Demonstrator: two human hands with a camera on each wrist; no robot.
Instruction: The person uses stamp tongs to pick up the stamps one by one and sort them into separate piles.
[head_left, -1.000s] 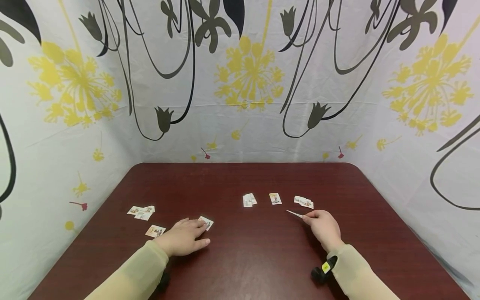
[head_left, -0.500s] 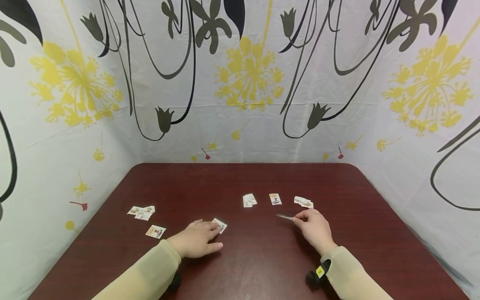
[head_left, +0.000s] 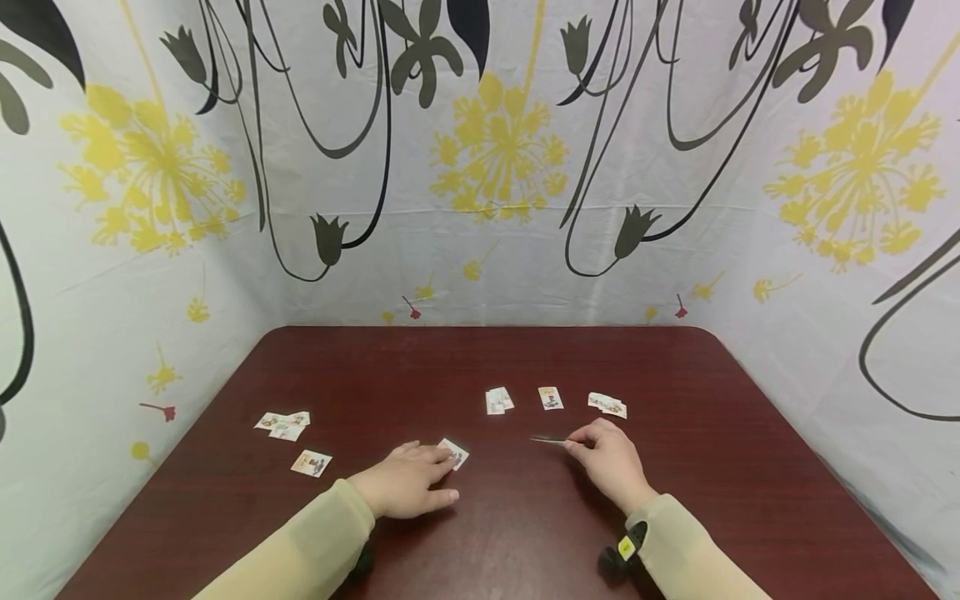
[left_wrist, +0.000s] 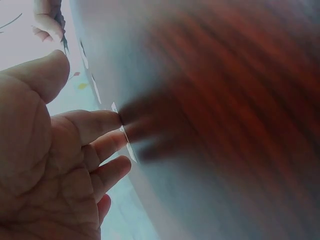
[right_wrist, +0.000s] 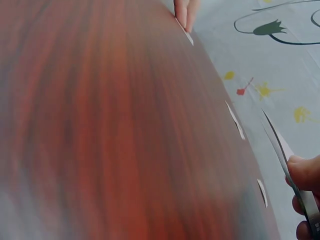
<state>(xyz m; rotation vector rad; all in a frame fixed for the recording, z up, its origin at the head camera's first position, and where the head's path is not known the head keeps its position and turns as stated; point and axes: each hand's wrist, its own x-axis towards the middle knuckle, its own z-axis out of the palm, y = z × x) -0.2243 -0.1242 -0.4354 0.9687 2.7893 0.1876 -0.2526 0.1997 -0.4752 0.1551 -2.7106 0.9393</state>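
Flat fingertips of my left hand (head_left: 408,482) press on a small white printed card (head_left: 461,455) near the table's middle. In the left wrist view that card (left_wrist: 132,151) shows as a thin edge under the fingers, which are fairly straight. My right hand (head_left: 611,462) pinches a pair of metal tweezers (head_left: 550,441) between thumb and fingers. Their tips point left, toward the card, and stay apart from it. The right wrist view shows the tweezers (right_wrist: 280,145) above the table with two slender prongs and no card between them.
The dark red table (head_left: 510,533) carries other cards: an overlapping group (head_left: 285,427) and a single card (head_left: 311,463) at left. Farther back lie a small pile (head_left: 496,402), a single card (head_left: 551,398) and a fanned pile (head_left: 608,405). Patterned cloth (head_left: 480,275) surrounds the table.
My left hand has slid the card to the right across the table. The right hand has moved left and slightly nearer, bringing the tweezers closer to that card.
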